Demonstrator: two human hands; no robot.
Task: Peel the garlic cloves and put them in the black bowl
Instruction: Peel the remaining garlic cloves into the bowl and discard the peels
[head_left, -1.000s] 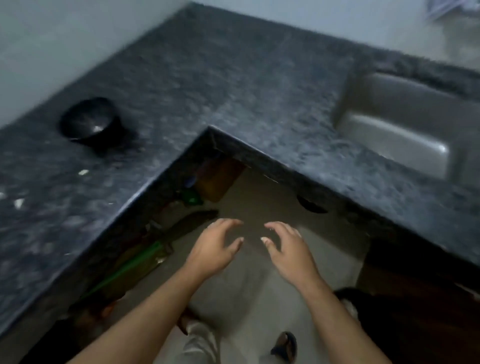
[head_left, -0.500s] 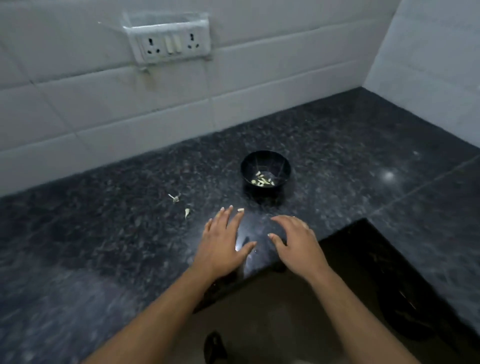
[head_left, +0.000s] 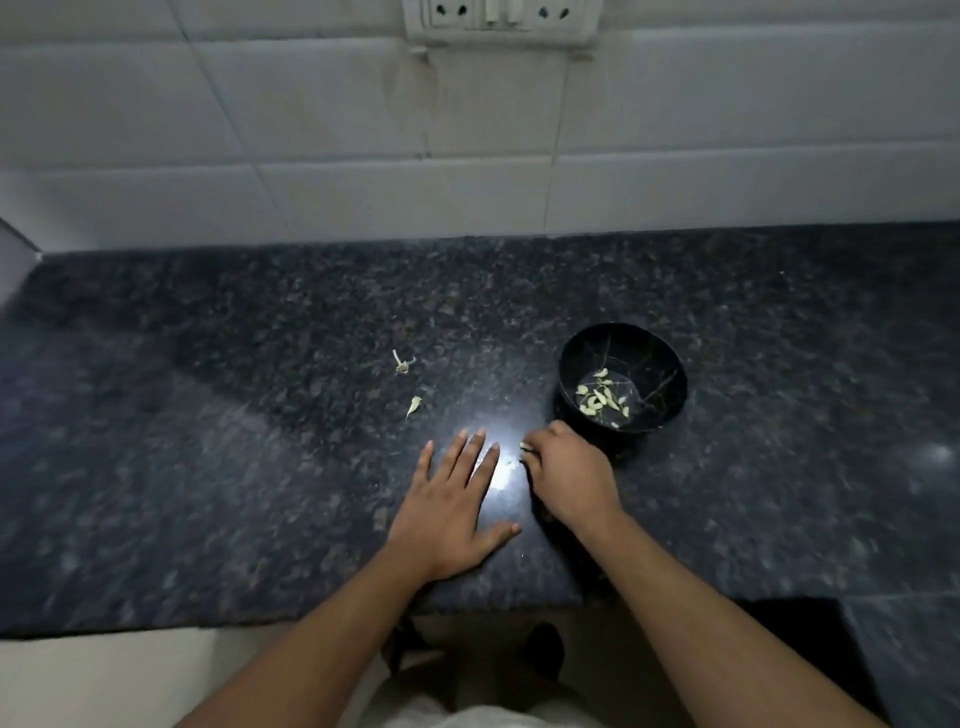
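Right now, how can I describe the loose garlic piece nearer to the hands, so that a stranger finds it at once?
Start at the black bowl on the dark counter and look to its left. Two pale bits lie there, beyond the flat left hand. The garlic piece is the smooth, pointed one nearer the hand; the stringy scrap lies farther back, toward the wall.

I am looking at a home kitchen. A dark speckled polished-stone desk runs along a wall of large white glazed tiles, and a white plastic socket-and-switch plate sits in that wall just above it. On the desk stands a small round black bowl with pale peeled garlic cloves in it, and a few pale scraps of garlic skin lie near it on the stone.
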